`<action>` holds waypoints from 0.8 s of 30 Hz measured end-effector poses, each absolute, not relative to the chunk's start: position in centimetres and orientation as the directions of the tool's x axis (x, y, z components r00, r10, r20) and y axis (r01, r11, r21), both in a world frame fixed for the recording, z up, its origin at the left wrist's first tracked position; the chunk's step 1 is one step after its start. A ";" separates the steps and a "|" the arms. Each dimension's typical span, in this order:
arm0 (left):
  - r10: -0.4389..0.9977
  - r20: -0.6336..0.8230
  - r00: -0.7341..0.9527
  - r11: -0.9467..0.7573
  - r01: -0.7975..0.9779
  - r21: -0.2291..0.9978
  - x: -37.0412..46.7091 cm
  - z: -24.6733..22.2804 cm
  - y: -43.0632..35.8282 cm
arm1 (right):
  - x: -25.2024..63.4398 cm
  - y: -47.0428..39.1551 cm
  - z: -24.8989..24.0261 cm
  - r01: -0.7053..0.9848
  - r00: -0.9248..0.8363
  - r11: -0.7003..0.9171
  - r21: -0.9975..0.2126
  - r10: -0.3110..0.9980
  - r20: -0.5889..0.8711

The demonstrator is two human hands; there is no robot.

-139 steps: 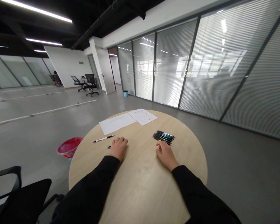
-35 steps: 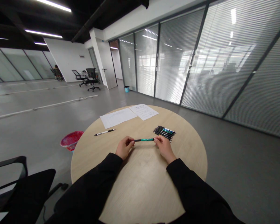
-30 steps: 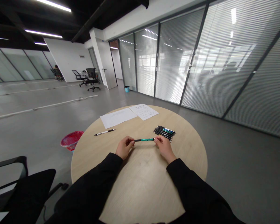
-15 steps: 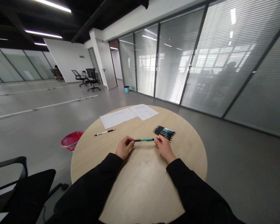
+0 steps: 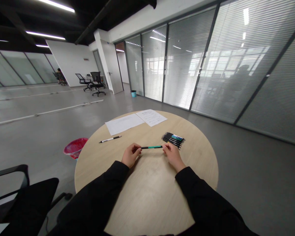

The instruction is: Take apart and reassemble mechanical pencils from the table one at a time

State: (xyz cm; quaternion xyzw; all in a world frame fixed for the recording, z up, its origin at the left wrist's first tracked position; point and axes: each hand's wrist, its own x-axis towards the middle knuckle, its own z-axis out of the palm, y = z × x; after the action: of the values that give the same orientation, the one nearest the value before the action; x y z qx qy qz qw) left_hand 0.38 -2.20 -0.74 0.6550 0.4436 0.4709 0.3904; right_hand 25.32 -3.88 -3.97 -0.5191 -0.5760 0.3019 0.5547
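A black and green pen [image 5: 151,147] is held level between my two hands, over the middle of the round wooden table [image 5: 147,196]. My left hand [image 5: 132,155] pinches its black left end. At the other end, my right hand [image 5: 172,155] has thumb and finger closed on the tip. Just behind my right hand lies a bunch of several pens [image 5: 174,139], side by side, mostly black with some green and blue; my hand partly hides it. A single white and black pen [image 5: 110,139] rests alone on the left of the table.
Two paper sheets, a plain-looking one [image 5: 125,123] and a printed one [image 5: 151,117], lie at the table's far edge. A red-lined bin [image 5: 75,146] stands on the floor at left. Close by is a black chair [image 5: 27,200]. Glass partitions [image 5: 182,59] run along the right.
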 end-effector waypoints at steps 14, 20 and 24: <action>0.950 0.266 0.163 -0.297 0.213 0.931 0.4 -0.4 -2.4 | 25.4 -4.1 -3.6 0.302 0.139 0.281 -0.911 0.932 0.334; 0.947 0.276 0.161 -0.307 0.213 0.928 0.4 -0.7 -2.3 | 25.4 -4.1 -3.5 0.302 0.144 0.288 -0.909 0.929 0.342; 0.945 0.277 0.172 -0.310 0.205 0.928 0.4 -0.7 -2.2 | 25.4 -4.1 -3.5 0.267 0.148 0.285 -0.921 0.932 0.331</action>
State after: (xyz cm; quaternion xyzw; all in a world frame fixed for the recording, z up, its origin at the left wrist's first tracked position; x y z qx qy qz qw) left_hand 0.41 -2.22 -0.69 0.6575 0.4372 0.4719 0.3923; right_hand 25.37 -4.06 -3.46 -0.5171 -0.5796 0.3002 0.5536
